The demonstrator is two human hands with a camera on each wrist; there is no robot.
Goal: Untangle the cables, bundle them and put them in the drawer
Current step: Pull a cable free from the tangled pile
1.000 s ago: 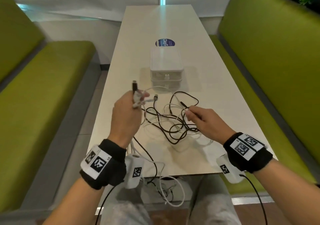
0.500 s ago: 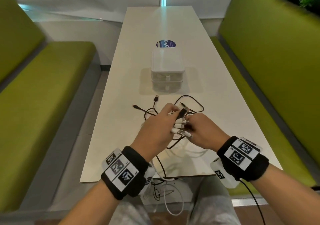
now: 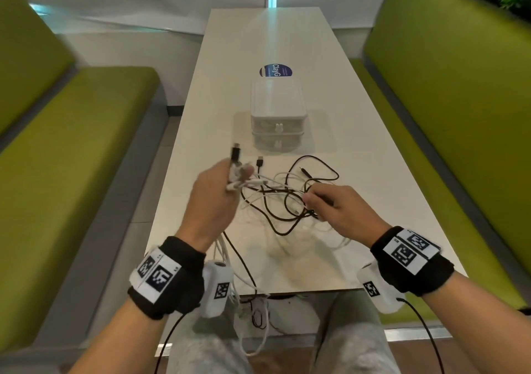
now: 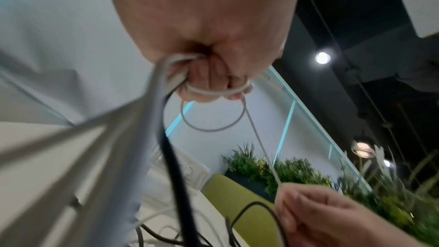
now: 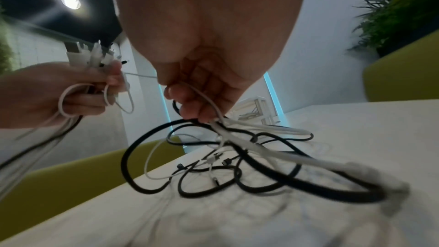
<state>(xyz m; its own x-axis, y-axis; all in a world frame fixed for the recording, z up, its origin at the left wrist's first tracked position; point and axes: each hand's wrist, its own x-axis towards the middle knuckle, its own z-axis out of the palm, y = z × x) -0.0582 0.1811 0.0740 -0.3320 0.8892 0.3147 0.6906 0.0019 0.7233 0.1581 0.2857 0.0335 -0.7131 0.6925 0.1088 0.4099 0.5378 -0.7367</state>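
A tangle of black and white cables (image 3: 290, 201) lies on the white table (image 3: 373, 201) between my hands. My left hand (image 3: 218, 189) is raised at the left and grips a bunch of cable ends (image 3: 237, 169), plugs sticking up; their cords hang over the table's near edge. In the left wrist view the fingers (image 4: 213, 78) curl round white cords. My right hand (image 3: 336, 204) pinches white and black strands (image 5: 213, 119) at the tangle's right side. A small white drawer unit (image 3: 277, 115) stands behind the tangle, both drawers closed.
Green bench seats (image 3: 71, 149) flank the table on both sides. A round blue sticker (image 3: 275, 71) lies beyond the drawer unit. Loose cable loops (image 3: 253, 330) dangle below the near table edge over my knees.
My left hand has pulled back left and upward with the plug ends, away from my right hand. The tangle has stretched out between them.
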